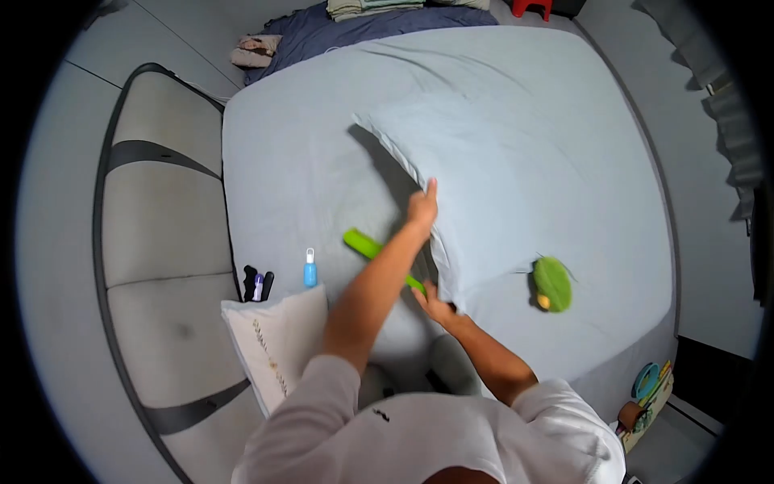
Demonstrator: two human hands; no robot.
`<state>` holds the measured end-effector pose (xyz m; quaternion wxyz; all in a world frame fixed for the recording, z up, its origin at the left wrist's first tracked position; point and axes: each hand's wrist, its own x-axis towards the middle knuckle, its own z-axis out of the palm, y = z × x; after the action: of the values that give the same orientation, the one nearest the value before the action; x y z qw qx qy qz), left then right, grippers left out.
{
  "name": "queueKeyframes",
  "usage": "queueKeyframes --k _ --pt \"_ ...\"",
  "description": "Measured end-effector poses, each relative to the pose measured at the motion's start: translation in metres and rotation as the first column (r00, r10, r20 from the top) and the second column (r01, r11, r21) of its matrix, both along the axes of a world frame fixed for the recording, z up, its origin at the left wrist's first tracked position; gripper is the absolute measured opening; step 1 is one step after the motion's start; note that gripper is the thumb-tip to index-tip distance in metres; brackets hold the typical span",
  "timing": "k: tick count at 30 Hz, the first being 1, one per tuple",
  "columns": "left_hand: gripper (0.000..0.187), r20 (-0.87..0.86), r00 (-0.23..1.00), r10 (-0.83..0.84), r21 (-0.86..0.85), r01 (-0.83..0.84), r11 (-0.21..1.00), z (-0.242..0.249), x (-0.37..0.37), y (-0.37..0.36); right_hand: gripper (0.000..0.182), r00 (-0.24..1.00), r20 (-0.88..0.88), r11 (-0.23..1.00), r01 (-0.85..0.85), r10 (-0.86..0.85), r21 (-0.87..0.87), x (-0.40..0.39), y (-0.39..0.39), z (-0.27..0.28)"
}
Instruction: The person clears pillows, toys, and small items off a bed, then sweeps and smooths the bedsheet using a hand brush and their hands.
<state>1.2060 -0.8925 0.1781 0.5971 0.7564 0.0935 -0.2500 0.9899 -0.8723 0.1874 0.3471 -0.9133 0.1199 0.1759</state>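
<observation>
At centre frame, the left hand (422, 206) presses on the near long edge of the big pale-blue pillow (516, 185), fingers closed around the fabric — thumb pointing up toward twelve o'clock. The right hand (431, 305) pinches the pillow's near corner, down at six o'clock from the left. Under the left forearm lies a green brush (363, 246) on the bed sheet (298, 177). Out at three o'clock sits a green plush toy (552, 284); at nine o'clock, a small blue bottle (310, 269) — beside a white cushion (278, 339).
</observation>
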Motion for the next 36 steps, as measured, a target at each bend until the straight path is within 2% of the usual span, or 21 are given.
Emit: queueKeyframes --k 3,4,6,7,9,10,13,16,18,19,22,23,24,26,28,30,31,32,33,34,36 --pt "0.065 0.366 0.917 -0.162 0.235 0.077 0.969 0.135 0.028 -0.010 0.036 0.999 -0.024 0.988 0.019 -0.023 -0.152 -0.100 -0.020 0.115" --pt "0.060 0.448 0.886 -0.116 0.173 0.041 0.984 0.168 0.036 -0.016 0.037 0.998 -0.057 0.981 0.020 -0.031 -0.195 -0.132 -0.027 0.134" --pt "0.054 0.560 0.805 -0.198 0.218 0.088 0.972 0.274 0.026 -0.019 0.040 0.994 -0.105 0.958 0.003 -0.035 -0.288 -0.181 -0.057 0.149" --pt "0.054 0.699 0.684 -0.209 0.140 0.155 0.978 0.314 0.011 -0.012 0.040 0.988 -0.114 0.943 0.059 -0.102 -0.327 -0.206 -0.076 0.150" --pt "0.051 0.884 0.467 -0.026 -0.061 0.172 0.983 0.346 -0.020 0.026 0.042 0.938 -0.159 0.893 0.226 -0.307 -0.388 -0.263 -0.100 0.146" --pt "0.050 0.937 0.341 0.072 -0.148 0.202 0.968 0.353 -0.023 0.044 0.043 0.879 -0.188 0.848 0.335 -0.438 -0.410 -0.282 -0.112 0.138" --pt "0.042 0.632 0.759 -0.159 0.159 0.074 0.985 0.359 0.009 0.097 0.046 0.825 -0.087 0.751 0.459 -0.559 -0.475 -0.336 -0.148 0.122" --pt "0.031 0.862 0.460 -0.214 0.165 0.145 0.976 0.369 -0.031 0.098 0.047 0.802 -0.012 0.714 0.524 -0.597 -0.463 -0.342 -0.183 0.114" --pt "0.031 0.882 0.470 -0.033 -0.083 0.223 0.971 0.364 -0.067 0.114 0.047 0.802 0.102 0.693 0.566 -0.589 -0.447 -0.325 -0.194 0.101" --pt "0.029 0.868 0.470 0.162 -0.242 0.115 0.963 0.349 -0.069 0.111 0.047 0.806 0.131 0.689 0.567 -0.578 -0.451 -0.334 -0.193 0.099" --pt "0.022 0.768 0.540 -0.344 0.346 0.103 0.933 0.339 -0.062 0.128 0.047 0.686 0.054 0.667 0.721 -0.726 -0.191 -0.310 -0.205 0.055" --pt "0.021 0.762 0.634 -0.133 0.144 0.034 0.989 0.348 -0.073 0.124 0.047 0.683 0.065 0.674 0.729 -0.727 -0.118 -0.300 -0.206 0.037" --pt "0.024 0.772 0.633 0.047 -0.082 0.025 0.996 0.366 -0.076 0.142 0.046 0.697 0.099 0.689 0.717 -0.710 -0.105 -0.292 -0.202 0.025" --pt "0.029 0.687 0.617 0.384 -0.519 0.047 0.853 0.402 -0.077 0.168 0.045 0.697 0.179 0.696 0.713 -0.694 -0.082 -0.271 -0.188 0.009" --pt "0.034 0.738 0.594 0.320 -0.407 0.013 0.913 0.382 -0.064 0.179 0.038 0.718 0.025 0.718 0.692 -0.695 0.072 -0.248 -0.168 0.032" --pt "0.035 0.841 0.540 0.035 0.032 -0.113 0.993 0.334 -0.006 0.202 0.039 0.674 -0.246 0.619 0.738 -0.696 0.270 -0.210 -0.127 0.091" --pt "0.036 0.565 0.811 0.152 -0.200 -0.044 0.979 0.341 -0.008 0.210 0.038 0.719 -0.196 0.595 0.672 -0.667 0.440 -0.221 -0.125 0.066" --pt "0.037 0.652 0.758 -0.017 -0.089 0.098 0.991 0.337 -0.020 0.212 0.037 0.752 -0.126 0.552 0.577 -0.648 0.602 -0.220 -0.132 0.032" --pt "0.039 0.725 0.688 0.010 -0.103 0.094 0.990 0.347 -0.051 0.202 0.038 0.769 -0.049 0.492 0.456 -0.638 0.742 -0.223 -0.140 0.013" --pt "0.041 0.794 0.607 0.027 -0.112 0.102 0.988 0.368 -0.079 0.190 0.038 0.753 -0.127 0.398 0.474 -0.646 0.786 -0.226 -0.141 0.014" --pt "0.040 0.662 0.719 0.214 -0.310 0.003 0.951 0.400 -0.116 0.175 0.040 0.697 -0.320 0.227 0.571 -0.642 0.789 -0.239 -0.142 0.022"
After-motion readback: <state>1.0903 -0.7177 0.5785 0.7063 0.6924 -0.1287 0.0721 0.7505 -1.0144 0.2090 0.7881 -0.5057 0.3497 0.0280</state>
